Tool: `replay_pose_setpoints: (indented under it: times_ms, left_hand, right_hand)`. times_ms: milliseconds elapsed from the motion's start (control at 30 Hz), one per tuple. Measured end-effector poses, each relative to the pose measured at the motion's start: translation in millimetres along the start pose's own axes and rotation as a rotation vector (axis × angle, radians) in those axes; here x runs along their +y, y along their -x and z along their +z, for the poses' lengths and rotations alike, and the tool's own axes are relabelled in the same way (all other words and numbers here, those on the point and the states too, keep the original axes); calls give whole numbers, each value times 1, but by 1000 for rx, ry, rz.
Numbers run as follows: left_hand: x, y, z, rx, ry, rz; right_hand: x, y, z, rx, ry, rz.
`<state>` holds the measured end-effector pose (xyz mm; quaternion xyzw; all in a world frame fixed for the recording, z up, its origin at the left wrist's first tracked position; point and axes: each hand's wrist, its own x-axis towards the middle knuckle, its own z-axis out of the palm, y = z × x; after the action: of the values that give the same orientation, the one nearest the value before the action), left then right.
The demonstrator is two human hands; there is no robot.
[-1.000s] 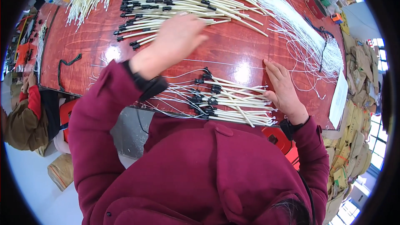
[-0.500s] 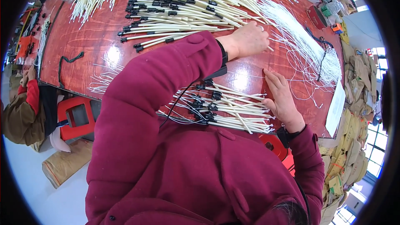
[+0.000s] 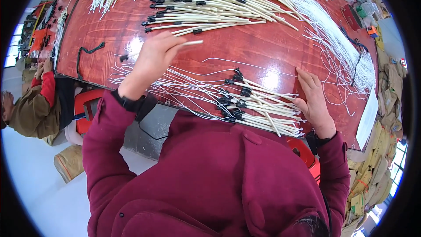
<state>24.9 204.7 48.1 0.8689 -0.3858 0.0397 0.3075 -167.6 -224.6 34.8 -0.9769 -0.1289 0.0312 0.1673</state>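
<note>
My left hand [image 3: 153, 59] is closed around a cream tube [image 3: 192, 43], above the left part of the table. One end of the tube sticks out past my fingers, and a black connector [image 3: 124, 57] shows on the other side of the hand. My right hand [image 3: 313, 101] rests on the table with fingers stretched. Its fingertips are by a single thin white wire [image 3: 258, 66], and its thumb is next to the ends of a smaller group of tubes [image 3: 263, 101]. Black connectors join these tubes to white wires [image 3: 184, 88] that trail leftward.
A large pile of cream tubes with black connectors [image 3: 219, 6] covers the far middle of the red table [image 3: 118, 30]. At right lies a tied bundle of white wires [image 3: 351, 52] beside a paper sheet [image 3: 367, 120]. Another person [image 3: 37, 101] sits at the left.
My left hand has swung from the pile's right end to the left side, now carrying a tube. My right hand stays near the small group's tube ends. The whole view has shifted slightly.
</note>
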Motion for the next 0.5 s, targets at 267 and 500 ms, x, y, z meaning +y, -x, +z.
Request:
replay_pose_setpoints:
  times_ms: [267,500]
  left_hand:
    - [6,49,4,-52,24,-157]
    - [15,48,15,-60,28,-170]
  right_hand:
    - [-7,-3,-1,-9,-25,25]
    - [-9,-4,-3,-22,6,39]
